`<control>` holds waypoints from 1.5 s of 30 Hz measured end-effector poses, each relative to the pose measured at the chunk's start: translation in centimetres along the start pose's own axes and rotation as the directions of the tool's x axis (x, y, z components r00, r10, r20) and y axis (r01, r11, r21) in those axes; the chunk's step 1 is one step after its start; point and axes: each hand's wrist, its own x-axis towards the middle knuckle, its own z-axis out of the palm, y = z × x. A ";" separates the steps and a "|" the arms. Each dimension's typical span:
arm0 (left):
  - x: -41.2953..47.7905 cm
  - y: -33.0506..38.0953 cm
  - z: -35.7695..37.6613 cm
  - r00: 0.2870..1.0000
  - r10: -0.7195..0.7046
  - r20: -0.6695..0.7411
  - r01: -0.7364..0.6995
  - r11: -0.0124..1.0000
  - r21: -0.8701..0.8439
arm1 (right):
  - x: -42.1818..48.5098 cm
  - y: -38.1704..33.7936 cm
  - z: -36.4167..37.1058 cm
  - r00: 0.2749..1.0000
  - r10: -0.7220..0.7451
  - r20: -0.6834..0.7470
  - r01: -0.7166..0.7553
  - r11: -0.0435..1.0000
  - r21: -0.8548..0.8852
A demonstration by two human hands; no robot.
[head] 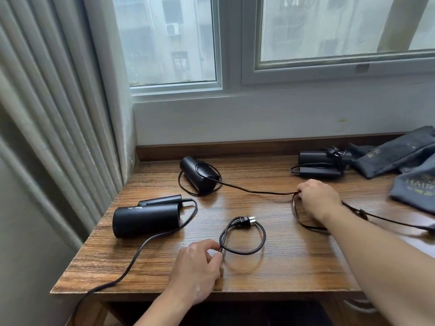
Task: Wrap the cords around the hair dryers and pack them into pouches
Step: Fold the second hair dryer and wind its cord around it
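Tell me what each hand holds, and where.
The left hand pinches the looped cord where the loop crosses, near its plug. The right hand pinches the stretched cord of the back hair dryer, partway along.

Wooden desk [282, 260]. Left hand [195, 267] pinches a plug-ended cord loop [259, 243], right of the front hair dryer [146, 220]. Right hand [317, 198] pinches the rear hair dryer [200, 177] cord [254, 191]. Grey pouches [388, 158] far right, just beside the cord-wrapped hair dryer [320, 161].

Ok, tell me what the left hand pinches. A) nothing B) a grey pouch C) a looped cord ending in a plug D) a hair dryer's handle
C: the left hand pinches the looped cord where it crosses, with its plug at the far side.
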 end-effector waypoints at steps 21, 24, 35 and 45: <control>0.3 0.7 -0.5 1.000 -0.012 -0.021 -0.004 0.781 -0.625 | -9.1 -5.7 -2.4 0.867 -0.443 0.229 -0.168 0.172 0.971; 0.6 0.6 -0.5 0.999 -0.030 -0.030 0.003 0.762 -0.648 | -9.6 -4.8 -3.0 0.846 -0.516 0.135 -0.044 0.184 0.982; 1.0 0.8 0.2 1.000 -0.002 -0.027 -0.017 0.731 -0.682 | -10.8 -6.3 -3.6 0.949 -0.313 0.035 0.089 0.375 0.923; 0.9 -0.1 -0.2 0.997 0.059 0.051 -0.022 0.843 -0.538 | -8.3 -5.0 -3.7 0.934 -0.177 0.309 -0.345 -0.238 0.908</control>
